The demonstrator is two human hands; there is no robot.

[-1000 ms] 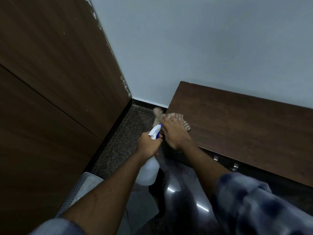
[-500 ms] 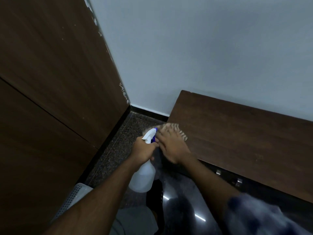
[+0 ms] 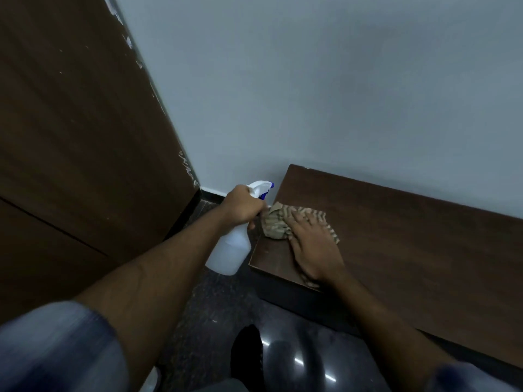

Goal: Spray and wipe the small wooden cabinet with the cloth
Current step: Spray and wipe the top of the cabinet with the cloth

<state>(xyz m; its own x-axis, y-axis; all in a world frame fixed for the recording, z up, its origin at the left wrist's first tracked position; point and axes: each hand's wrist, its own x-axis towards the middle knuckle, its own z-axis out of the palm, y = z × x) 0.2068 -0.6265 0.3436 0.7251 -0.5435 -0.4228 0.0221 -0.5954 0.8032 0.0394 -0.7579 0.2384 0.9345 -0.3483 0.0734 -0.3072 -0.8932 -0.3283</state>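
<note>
Since half a second ago my right hand (image 3: pixel 314 244) has carried the cloth (image 3: pixel 276 224) from the cabinet's left edge further onto its top, and my left hand (image 3: pixel 243 206) has lifted the spray bottle (image 3: pixel 230 250) higher. On the head view, the striped tan cloth sits bunched near the 9 o'clock edge of the dark wooden cabinet (image 3: pixel 410 236) top, close to the front corner. The right hand lies palm down on it, fingers straight and spread, pressing it against the wood without curling round it. At the cloth's 9 o'clock, just beside the cabinet's edge and over the speckled floor (image 3: pixel 215 306), the left hand grips the neck of the translucent white bottle with its fingers wrapped round it. The bottle's white trigger head with its blue tip points toward 2 o'clock, and its body hangs toward 7 o'clock. A pale wall (image 3: pixel 311 94) rises behind the cabinet at 12 o'clock, and a brown wooden panel (image 3: pixel 70 137) fills the frame from 9 to 11 o'clock.
</note>
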